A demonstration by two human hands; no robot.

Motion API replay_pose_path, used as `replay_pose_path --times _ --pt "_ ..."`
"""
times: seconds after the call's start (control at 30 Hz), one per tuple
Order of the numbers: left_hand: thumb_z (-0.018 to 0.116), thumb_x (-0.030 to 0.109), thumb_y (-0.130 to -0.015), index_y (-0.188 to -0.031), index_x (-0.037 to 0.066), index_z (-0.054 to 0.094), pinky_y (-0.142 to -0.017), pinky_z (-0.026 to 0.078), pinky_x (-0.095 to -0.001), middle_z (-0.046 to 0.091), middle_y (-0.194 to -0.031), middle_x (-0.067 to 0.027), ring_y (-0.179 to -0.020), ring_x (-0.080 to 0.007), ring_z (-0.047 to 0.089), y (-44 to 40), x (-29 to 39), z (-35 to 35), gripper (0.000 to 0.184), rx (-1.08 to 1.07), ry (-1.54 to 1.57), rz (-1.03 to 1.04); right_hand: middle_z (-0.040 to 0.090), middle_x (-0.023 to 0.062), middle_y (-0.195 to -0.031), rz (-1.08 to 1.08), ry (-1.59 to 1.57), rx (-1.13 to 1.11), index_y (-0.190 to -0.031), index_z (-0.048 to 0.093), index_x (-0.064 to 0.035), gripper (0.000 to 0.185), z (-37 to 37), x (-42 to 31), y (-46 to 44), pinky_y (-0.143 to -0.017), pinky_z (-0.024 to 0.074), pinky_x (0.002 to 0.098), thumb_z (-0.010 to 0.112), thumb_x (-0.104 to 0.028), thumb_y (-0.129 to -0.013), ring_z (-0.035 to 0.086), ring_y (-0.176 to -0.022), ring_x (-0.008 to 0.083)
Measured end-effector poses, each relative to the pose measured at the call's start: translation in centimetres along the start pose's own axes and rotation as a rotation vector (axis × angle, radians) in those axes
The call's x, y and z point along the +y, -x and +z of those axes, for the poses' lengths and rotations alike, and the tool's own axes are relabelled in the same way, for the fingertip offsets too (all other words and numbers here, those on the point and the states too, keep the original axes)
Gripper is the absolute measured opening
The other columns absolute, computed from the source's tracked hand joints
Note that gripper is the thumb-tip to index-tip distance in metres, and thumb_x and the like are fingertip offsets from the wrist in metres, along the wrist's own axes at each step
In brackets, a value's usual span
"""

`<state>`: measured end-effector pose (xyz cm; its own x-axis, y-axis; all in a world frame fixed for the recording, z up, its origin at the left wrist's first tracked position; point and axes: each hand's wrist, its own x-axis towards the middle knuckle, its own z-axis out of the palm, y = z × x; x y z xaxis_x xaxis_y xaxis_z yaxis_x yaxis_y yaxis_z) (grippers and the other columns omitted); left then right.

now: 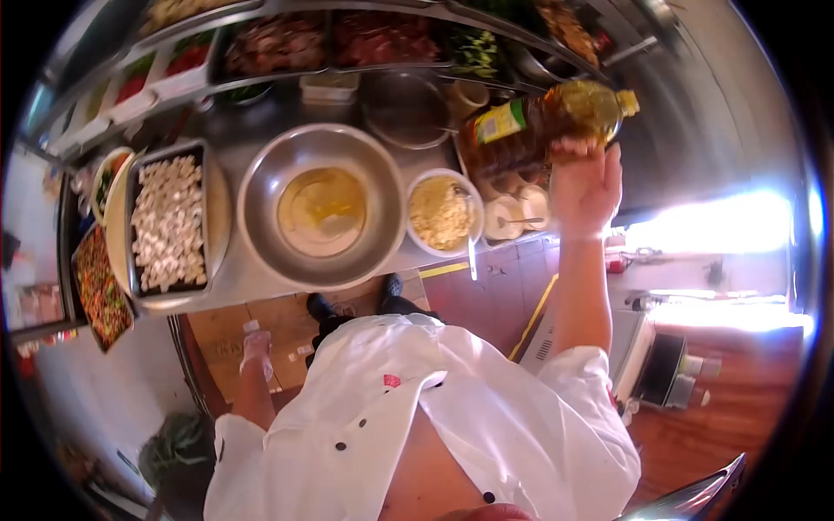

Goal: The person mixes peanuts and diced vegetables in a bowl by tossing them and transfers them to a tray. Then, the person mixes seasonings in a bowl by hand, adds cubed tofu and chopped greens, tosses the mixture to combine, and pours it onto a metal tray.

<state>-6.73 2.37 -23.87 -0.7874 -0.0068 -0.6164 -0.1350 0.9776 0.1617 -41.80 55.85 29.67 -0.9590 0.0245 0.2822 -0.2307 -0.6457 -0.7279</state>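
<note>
My right hand (586, 187) is closed around a large clear plastic bottle of amber oil (512, 132). The bottle lies tilted on its side, its yellow cap pointing right, above the counter's right end. My left hand (255, 347), in a clear plastic glove, hangs low by my side with nothing visible in it; its fingers look loose. In front of me a wide steel bowl (261, 187) holds a shallow pool of yellowish liquid. Right of it stands a white bowl of pale yellow minced food (443, 213), with a spoon handle over its rim.
Left on the counter, a metal tray (207, 217) holds white cubes. Beside it is a container of chopped colourful bits (102, 286). Pans of raw meat (274, 43) line a shelf behind. Seasoning tubs (504, 217) sit below the bottle. Cardboard (230, 326) covers the floor.
</note>
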Motion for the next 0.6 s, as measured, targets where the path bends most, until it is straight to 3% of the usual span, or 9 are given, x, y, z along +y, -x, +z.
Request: replay_pose_path --times 0.03,0.07,0.13,0.23,0.3,0.33,0.4,0.47,0.6 --pt "0.062 0.01 -0.081 -0.089 0.011 0.074 -0.079 0.057 -0.0422 0.072 -0.097 -0.0167 -0.095 -0.0306 0.071 -0.5 -0.3 2.0 0.015 0.054 0.023 -0.002 0.064 0.0068 -0.094 -0.046 0.017 -0.008 -0.107 0.062 -0.0054 0.03 -1.7 -1.2 -2.0 -0.095 0.0425 0.042 0.05 -0.033 -0.104 0.059 -0.093 0.0213" --pt "0.061 0.01 -0.082 -0.09 0.011 0.074 -0.08 0.057 -0.0423 0.072 -0.097 -0.0164 -0.096 -0.031 0.071 -1.7 -1.3 6.4 0.016 0.007 0.262 -0.148 0.065 0.0069 -0.093 -0.087 0.03 -0.017 -0.106 0.062 -0.0059 0.029 -3.9 -2.2 -4.2 -0.096 0.0423 0.0419 0.051 -0.033 -0.103 0.059 -0.093 0.0212" --pt "0.059 0.011 -0.085 -0.091 0.012 0.074 -0.082 0.056 -0.0435 0.072 -0.099 -0.0164 -0.098 -0.0323 0.07 -2.3 0.1 6.7 0.017 -0.078 0.386 -0.245 0.066 0.0067 -0.091 -0.187 0.111 0.051 -0.102 0.062 -0.0071 0.026 -7.4 -3.0 -7.9 -0.094 0.0422 0.0409 0.055 -0.032 -0.102 0.059 -0.092 0.0207" --pt "0.058 0.014 -0.087 -0.095 0.01 0.074 -0.085 0.056 -0.0456 0.072 -0.102 -0.0164 -0.1 -0.0345 0.069 2.1 5.1 3.7 0.019 -0.136 -0.139 -0.005 0.067 0.0074 -0.086 -0.285 0.216 0.271 -0.095 0.062 -0.0078 0.027 -12.1 -2.4 -12.8 -0.091 0.042 0.0382 0.058 -0.034 -0.1 0.059 -0.089 0.0201" --pt "0.059 0.017 -0.088 -0.098 0.011 0.073 -0.084 0.055 -0.045 0.072 -0.099 -0.0142 -0.097 -0.0328 0.069 4.2 7.8 2.7 0.019 -0.145 -0.109 -0.014 0.068 0.0096 -0.085 -0.251 0.165 0.384 -0.088 0.063 -0.0067 0.033 -16.2 -1.7 -15.8 -0.092 0.0412 0.0367 0.058 -0.037 -0.1 0.058 -0.09 0.0205" --pt "0.059 0.018 -0.087 -0.098 0.011 0.073 -0.082 0.055 -0.0442 0.072 -0.097 -0.0132 -0.095 -0.0325 0.069 6.2 10.5 1.0 0.019 -0.11 0.161 -0.153 0.068 0.0093 -0.084 -0.26 0.207 0.412 -0.085 0.063 -0.0081 0.032 -18.3 -1.2 -17.1 -0.089 0.0411 0.0362 0.06 -0.036 -0.099 0.058 -0.088 0.0196" --pt "0.06 0.019 -0.086 -0.097 0.011 0.073 -0.079 0.055 -0.0441 0.072 -0.094 -0.0119 -0.091 -0.032 0.069 8.0 12.1 1.0 0.019 -0.119 0.251 -0.171 0.068 0.0068 -0.082 -0.286 0.272 0.491 -0.077 0.062 -0.0109 0.031 -21.7 0.7 -19.2 -0.083 0.0397 0.0341 0.063 -0.035 -0.096 0.058 -0.085 0.0176" --pt "0.06 0.02 -0.085 -0.096 0.01 0.073 -0.077 0.054 -0.0455 0.072 -0.092 -0.0115 -0.089 -0.0321 0.069 8.7 10.7 7.1 0.019 -0.145 0.003 -0.044 0.065 0.0055 -0.083 -0.289 0.283 0.574 -0.079 0.061 -0.0096 0.032 -22.4 2.3 -19.6 -0.086 0.0399 0.0327 0.064 -0.038 -0.094 0.057 -0.085 0.0171" --pt "0.06 0.02 -0.086 -0.1 0.01 0.072 -0.08 0.053 -0.0461 0.071 -0.097 -0.0127 -0.094 -0.0322 0.068 13.4 14.9 1.9 0.021 -0.196 0.208 -0.253 0.061 0.0047 -0.084 -0.242 0.329 0.662 -0.082 0.061 -0.007 0.035 -27.7 7.0 -21.1 -0.088 0.0395 0.0313 0.064 -0.04 -0.093 0.054 -0.087 0.017"
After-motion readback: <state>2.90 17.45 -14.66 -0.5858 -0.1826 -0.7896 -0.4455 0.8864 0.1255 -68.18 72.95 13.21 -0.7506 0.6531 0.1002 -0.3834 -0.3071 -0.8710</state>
